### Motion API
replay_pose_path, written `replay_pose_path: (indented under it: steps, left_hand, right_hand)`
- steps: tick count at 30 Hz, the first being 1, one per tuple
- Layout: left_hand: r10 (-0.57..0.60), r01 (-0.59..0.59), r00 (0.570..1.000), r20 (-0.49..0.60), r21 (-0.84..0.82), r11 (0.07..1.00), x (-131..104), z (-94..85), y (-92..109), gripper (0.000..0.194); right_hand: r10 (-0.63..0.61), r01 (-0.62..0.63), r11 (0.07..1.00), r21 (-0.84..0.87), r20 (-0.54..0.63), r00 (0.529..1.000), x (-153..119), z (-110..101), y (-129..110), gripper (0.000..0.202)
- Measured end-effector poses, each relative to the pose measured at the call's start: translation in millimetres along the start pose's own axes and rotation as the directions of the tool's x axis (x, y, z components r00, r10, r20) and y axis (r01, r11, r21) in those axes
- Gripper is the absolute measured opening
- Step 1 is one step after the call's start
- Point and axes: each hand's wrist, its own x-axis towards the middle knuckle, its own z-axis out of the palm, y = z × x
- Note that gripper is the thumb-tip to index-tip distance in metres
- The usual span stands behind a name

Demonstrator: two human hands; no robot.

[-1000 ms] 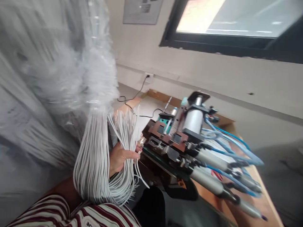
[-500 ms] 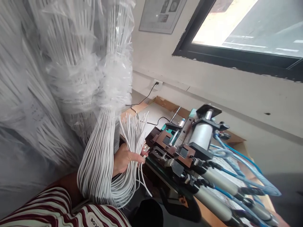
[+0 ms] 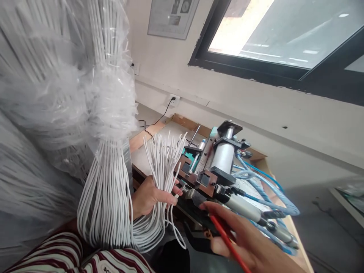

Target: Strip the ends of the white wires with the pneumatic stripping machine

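My left hand [image 3: 152,195] is closed round a thick bundle of white cables [image 3: 163,165], whose cut ends fan upward. The cables loop down below the hand and rise at the left into plastic wrapping [image 3: 110,98]. My right hand [image 3: 230,231] holds a red, slender tool [image 3: 226,237] in front of the machine; the tool's tip is hidden or too blurred to tell. Close beside the left fingertips are the front parts of a pneumatic machine [image 3: 223,157] with silver cylinders and brown blocks.
Blue air hoses [image 3: 273,193] curve at the machine's right. Wrapped cable bundles [image 3: 34,91] hang at the left. The wooden-edged table [image 3: 184,121] stands against the wall, below a dark-framed window [image 3: 256,72]. A black cord [image 3: 165,113] runs to a wall socket.
My right hand has come into view from the lower right with the red tool. The view has shifted right. One cable end near my left fingers now points up instead of down.
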Motion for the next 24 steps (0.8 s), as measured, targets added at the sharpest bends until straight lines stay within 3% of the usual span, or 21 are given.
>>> replay_pose_path:
  steps: [1, 3, 6, 17, 24]
  left_hand:
    - [0.002, -0.002, 1.0, 0.011, 0.003, 1.0, 0, 1.2, 1, 0.039]
    - [0.001, -0.001, 1.0, 0.025, 0.012, 1.0, 1, 3.0, 2, 0.041]
    - [-0.025, 0.025, 0.999, 0.025, 0.022, 0.999, 2, 4.8, 4, 0.043]
    - [-0.036, 0.035, 0.997, 0.073, 0.018, 0.999, 14, 7.7, 5, 0.044]
    - [-0.064, 0.064, 0.993, 0.099, -0.002, 0.998, 18, 10.2, 4, 0.043]
  right_hand:
    - [-0.013, 0.009, 0.999, 0.035, 0.109, 0.994, 7, 4, -15, 0.054]
    - [-0.023, 0.005, 0.996, 0.093, 0.197, 0.98, 19, 7, -38, 0.052]
    - [-0.033, 0.002, 0.99, 0.138, 0.221, 0.975, 28, 3, -54, 0.049]
    - [0.014, -0.081, 0.983, 0.166, 0.371, 0.929, 37, -1, -54, 0.038]
    - [0.05, -0.111, 0.969, 0.219, 0.264, 0.963, 40, 7, -36, 0.033]
